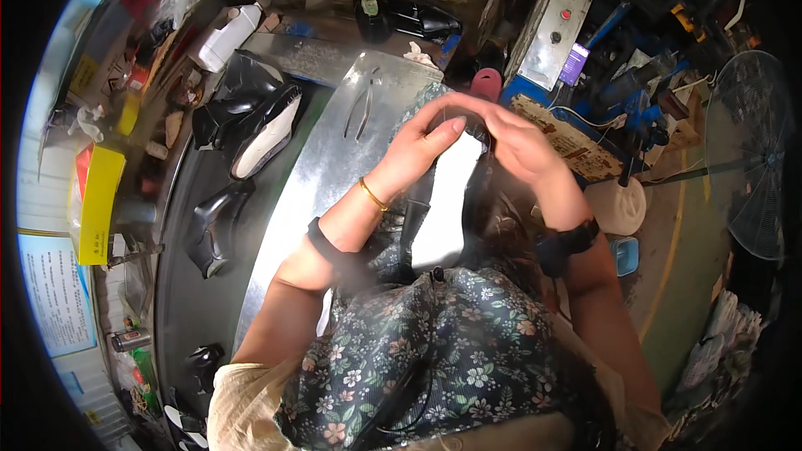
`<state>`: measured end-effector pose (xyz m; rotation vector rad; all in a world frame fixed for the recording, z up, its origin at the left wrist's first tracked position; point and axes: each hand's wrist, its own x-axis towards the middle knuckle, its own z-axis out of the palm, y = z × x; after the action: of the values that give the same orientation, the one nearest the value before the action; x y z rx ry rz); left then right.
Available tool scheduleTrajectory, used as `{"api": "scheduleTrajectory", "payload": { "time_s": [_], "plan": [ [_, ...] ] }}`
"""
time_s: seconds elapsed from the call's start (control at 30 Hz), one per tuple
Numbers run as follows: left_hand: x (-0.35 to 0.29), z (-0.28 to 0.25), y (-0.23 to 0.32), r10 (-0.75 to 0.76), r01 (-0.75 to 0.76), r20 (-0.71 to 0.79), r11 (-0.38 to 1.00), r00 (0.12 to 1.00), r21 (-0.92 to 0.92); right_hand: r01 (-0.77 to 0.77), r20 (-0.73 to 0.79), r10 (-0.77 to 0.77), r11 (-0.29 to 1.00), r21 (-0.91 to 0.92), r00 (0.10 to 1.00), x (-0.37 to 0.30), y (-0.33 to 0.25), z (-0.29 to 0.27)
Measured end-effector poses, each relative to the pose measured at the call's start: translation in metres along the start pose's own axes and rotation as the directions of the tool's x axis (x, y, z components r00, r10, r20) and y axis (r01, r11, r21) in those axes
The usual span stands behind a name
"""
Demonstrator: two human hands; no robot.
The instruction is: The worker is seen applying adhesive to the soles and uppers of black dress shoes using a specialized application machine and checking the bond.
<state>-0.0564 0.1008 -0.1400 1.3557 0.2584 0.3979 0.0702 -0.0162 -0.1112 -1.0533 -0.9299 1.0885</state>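
A black shoe with a white sole face (447,200) turned up lies along my lap, its near end against my flowered apron (418,342). My left hand (422,144) curls around the shoe's far end, thumb resting at the edge of the white face. From the other side my right hand (525,144) cups the same end, its fingers meeting those of the left over the tip. Both hands hide much of that tip. To the left of the shoe, a slim pincer-like tool (365,108) lies on a shiny metal tabletop (292,192).
Left of the metal top, a dark belt (184,284) carries several black shoes (271,125). A grey control panel (555,21) with buttons stands at the far right, above a blue machine. A large fan (756,154) is at the right edge, near a small blue bin (624,256).
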Motion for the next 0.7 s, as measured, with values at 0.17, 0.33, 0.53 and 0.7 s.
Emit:
{"api": "scheduleTrajectory", "payload": {
  "time_s": [0.17,0.33,0.53,0.7],
  "plan": [
    [-0.001,0.0,-0.004,0.071,-0.067,-0.016,0.984,0.997,0.164,0.091,-0.203,-0.388,0.62,-0.779,0.899,-0.014,0.02,0.018],
    [-0.006,-0.021,0.002,-0.091,0.1,0.049,0.968,0.995,-0.231,0.08,-0.235,-0.103,0.991,-0.106,0.966,-0.017,0.02,0.019],
    [-0.014,-0.103,0.053,-0.607,0.587,0.017,0.761,0.795,-0.278,0.461,0.294,-0.379,0.496,-0.736,0.877,-0.01,0.023,0.095],
    [-0.076,-0.139,0.107,-0.72,0.739,-0.237,0.674,0.653,-0.011,0.578,0.579,-0.287,0.705,-0.411,0.763,0.019,0.046,0.092]
  ]
}}
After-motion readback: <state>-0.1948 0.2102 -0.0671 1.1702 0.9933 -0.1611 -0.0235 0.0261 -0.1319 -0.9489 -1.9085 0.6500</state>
